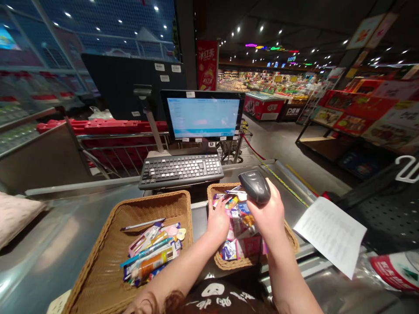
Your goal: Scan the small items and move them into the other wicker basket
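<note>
My right hand (269, 213) is closed around a black handheld barcode scanner (255, 185), raised over the right wicker basket (240, 263). My left hand (218, 220) reaches over that basket's left side, its fingers closed at the edge of a small dark packet (226, 197). Packaged sweets and bright wrappers (244, 218) fill the right basket, partly covered by my hands. A larger wicker basket (114, 235) stands to the left. In it lie several pens, slim packets and a tube with an orange body (152, 265).
Behind the baskets are a black keyboard (181, 170) and a lit monitor (203, 117). A printed paper sheet (330, 233) lies at right, beside a bottle with a red label (393, 270). A pale cushion-like item (18, 216) rests on the metal counter (62, 244) at far left.
</note>
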`<state>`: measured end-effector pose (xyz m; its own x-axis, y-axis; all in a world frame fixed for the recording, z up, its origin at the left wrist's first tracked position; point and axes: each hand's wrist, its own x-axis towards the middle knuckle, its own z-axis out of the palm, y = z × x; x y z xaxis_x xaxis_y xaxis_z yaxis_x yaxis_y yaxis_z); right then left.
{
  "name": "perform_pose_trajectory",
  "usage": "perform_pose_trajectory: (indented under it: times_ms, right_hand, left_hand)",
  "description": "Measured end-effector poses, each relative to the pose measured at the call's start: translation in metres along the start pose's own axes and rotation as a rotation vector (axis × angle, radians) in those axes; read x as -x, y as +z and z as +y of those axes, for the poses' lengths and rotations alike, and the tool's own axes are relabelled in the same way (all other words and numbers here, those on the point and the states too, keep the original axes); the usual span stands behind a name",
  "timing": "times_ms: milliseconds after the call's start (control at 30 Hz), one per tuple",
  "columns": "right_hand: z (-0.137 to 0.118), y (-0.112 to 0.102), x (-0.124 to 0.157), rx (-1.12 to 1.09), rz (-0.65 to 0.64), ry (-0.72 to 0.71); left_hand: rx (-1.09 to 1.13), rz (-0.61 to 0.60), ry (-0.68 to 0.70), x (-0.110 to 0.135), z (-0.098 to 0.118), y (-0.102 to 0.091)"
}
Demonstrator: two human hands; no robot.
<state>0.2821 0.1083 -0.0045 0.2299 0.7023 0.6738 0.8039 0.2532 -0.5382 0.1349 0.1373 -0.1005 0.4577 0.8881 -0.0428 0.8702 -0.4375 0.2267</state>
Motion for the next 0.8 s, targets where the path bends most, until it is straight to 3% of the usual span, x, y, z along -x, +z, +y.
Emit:
perform_pose_trajectory:
  times_ms: [167, 267, 433, 600, 800]
  right_hand:
    - [0.011, 0.006, 0.001, -0.01, -0.035, 0.016]
    - [0.014, 0.008, 0.001, -0.026, -0.047, 0.002]
    - [0.008, 0.008, 0.001, -0.065, -0.083, -0.003]
    - [-0.01, 0.006, 0.001, -0.121, -0.131, -0.058]
    - [-0.039, 0.012, -0.003, -0.172, -0.223, -0.2]
  left_hand:
    - [0.106, 0.155, -0.042, -0.003, -0.006, -0.006]
    - [0.1, 0.271, -0.053, -0.001, -0.015, -0.021]
    - [0.011, 0.487, -0.031, 0.01, -0.034, -0.076]
    - [-0.08, 0.602, -0.09, 0.023, -0.056, -0.135]
    - [-0.109, 0.661, -0.113, 0.035, -0.076, -0.171]
